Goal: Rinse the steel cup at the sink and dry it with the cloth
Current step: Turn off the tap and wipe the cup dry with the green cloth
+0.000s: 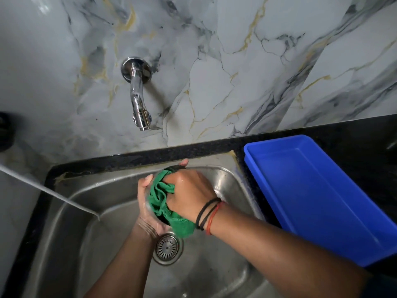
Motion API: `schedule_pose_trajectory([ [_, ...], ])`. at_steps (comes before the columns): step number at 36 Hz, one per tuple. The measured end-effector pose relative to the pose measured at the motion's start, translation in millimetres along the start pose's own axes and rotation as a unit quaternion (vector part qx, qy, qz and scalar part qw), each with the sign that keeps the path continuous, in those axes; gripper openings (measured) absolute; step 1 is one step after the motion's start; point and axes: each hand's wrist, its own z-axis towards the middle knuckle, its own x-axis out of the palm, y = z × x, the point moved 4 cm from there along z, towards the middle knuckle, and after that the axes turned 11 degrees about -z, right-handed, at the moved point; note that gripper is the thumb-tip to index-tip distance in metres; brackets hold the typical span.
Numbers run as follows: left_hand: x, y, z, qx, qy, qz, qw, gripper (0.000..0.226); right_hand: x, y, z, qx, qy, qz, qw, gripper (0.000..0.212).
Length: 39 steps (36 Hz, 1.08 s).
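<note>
Over sink (pixel 225 181): left hand (pixel 148 209) cradles cup (pixel 171 168), mostly hidden, grip wrapped around it. Right hand (pixel 189 194) clamped on green cloth (pixel 161 198), pressing it into cup. Blue tray (pixel 322 190) on tabletop (pixel 354 130).

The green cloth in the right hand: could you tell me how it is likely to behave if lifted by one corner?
The green cloth would probably hang limp: it is bunched in soft folds under the right hand. It looks light, a thin fabric. It may be damp and cling, since the left hand glistens wet.
</note>
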Motion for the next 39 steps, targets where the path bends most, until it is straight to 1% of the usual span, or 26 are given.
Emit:
schedule_pose_trajectory([
  [2,0,-2,-3,-0.017,0.013,-0.009,1.0,0.083,-4,3,1,-0.053,-0.019,-0.124,0.991,0.026],
  [3,-2,-3,-4,-0.027,0.022,-0.02,0.999,0.08,-4,1,3,-0.056,-0.016,-0.175,0.983,0.027],
  [5,-4,-1,-5,-0.052,0.047,-0.031,0.997,0.076,1,0,2,-0.055,0.029,-0.261,0.963,0.027],
  [7,-2,1,-5,-0.064,0.051,-0.021,0.996,0.081,14,3,-5,-0.067,0.111,-0.296,0.946,0.027],
  [9,-1,6,-3,-0.091,0.056,-0.011,0.994,0.086,22,4,-12,-0.081,0.177,-0.284,0.939,0.022],
  [11,-3,12,-4,-0.107,0.066,-0.004,0.992,0.086,19,1,-15,-0.084,0.225,-0.21,0.948,0.014],
  [12,-5,14,-6,-0.107,0.069,-0.006,0.992,0.085,15,-3,-14,-0.076,0.238,-0.154,0.956,0.002],
  [13,-6,16,-8,-0.105,0.068,-0.014,0.992,0.083,13,-8,-13,-0.041,0.248,-0.095,0.963,0.015],
  [14,-8,16,-8,-0.096,0.059,-0.02,0.993,0.079,10,-10,-13,-0.008,0.238,-0.02,0.971,0.023],
  [15,-11,16,-8,-0.08,0.046,-0.023,0.995,0.074,10,-11,-12,0.03,0.21,0.042,0.976,0.019],
  [16,-13,15,-7,-0.065,0.037,-0.026,0.997,0.069,10,-10,-11,0.048,0.168,0.084,0.981,0.009],
  [18,-11,11,-7,-0.051,0.021,-0.026,0.998,0.07,10,-5,-10,0.044,0.067,0.076,0.994,0.022],
  [20,-7,7,-8,-0.048,0.017,-0.013,0.999,0.078,10,4,-10,-0.004,0.01,-0.027,1.0,0.026],
  [22,-9,3,-8,-0.054,0.029,-0.01,0.998,0.083,10,5,-7,-0.045,0.001,-0.172,0.984,0.027],
  [24,-9,2,-9,-0.06,0.052,-0.029,0.996,0.083,11,4,-5,-0.054,0.037,-0.263,0.963,0.029],
  [26,-8,2,-11,-0.065,0.06,-0.033,0.996,0.085,19,6,-8,-0.053,0.099,-0.282,0.953,0.029],
  [28,-8,4,-12,-0.074,0.043,-0.011,0.996,0.087,25,9,-11,-0.052,0.151,-0.245,0.956,0.024],
  [29,-10,6,-13,-0.082,0.04,0.002,0.996,0.087,27,10,-12,-0.058,0.168,-0.205,0.962,0.02],
  [31,-16,9,-16,-0.093,0.044,0.007,0.995,0.087,29,5,-13,-0.05,0.198,-0.11,0.973,0.005],
  [32,-19,9,-17,-0.096,0.043,0.001,0.994,0.087,28,2,-14,-0.03,0.202,-0.061,0.977,0.016],
  [33,-21,8,-19,-0.097,0.04,-0.005,0.994,0.087,25,0,-15,-0.014,0.189,-0.015,0.982,0.024],
  [34,-21,7,-20,-0.096,0.037,-0.009,0.995,0.087,24,0,-15,0.004,0.161,0.023,0.987,0.022],
  [35,-19,5,-20,-0.093,0.036,-0.009,0.995,0.086,23,2,-15,0.015,0.122,0.046,0.991,0.013],
  [36,-16,4,-19,-0.09,0.037,-0.009,0.995,0.086,21,4,-15,0.022,0.076,0.057,0.995,0.008],
  [37,-15,2,-18,-0.082,0.03,-0.01,0.996,0.086,21,6,-14,0.024,0.031,0.066,0.997,0.014],
  [39,-14,-1,-18,-0.06,0.003,-0.017,0.998,0.088,17,12,-11,0.006,-0.02,0.047,0.999,0.021],
])
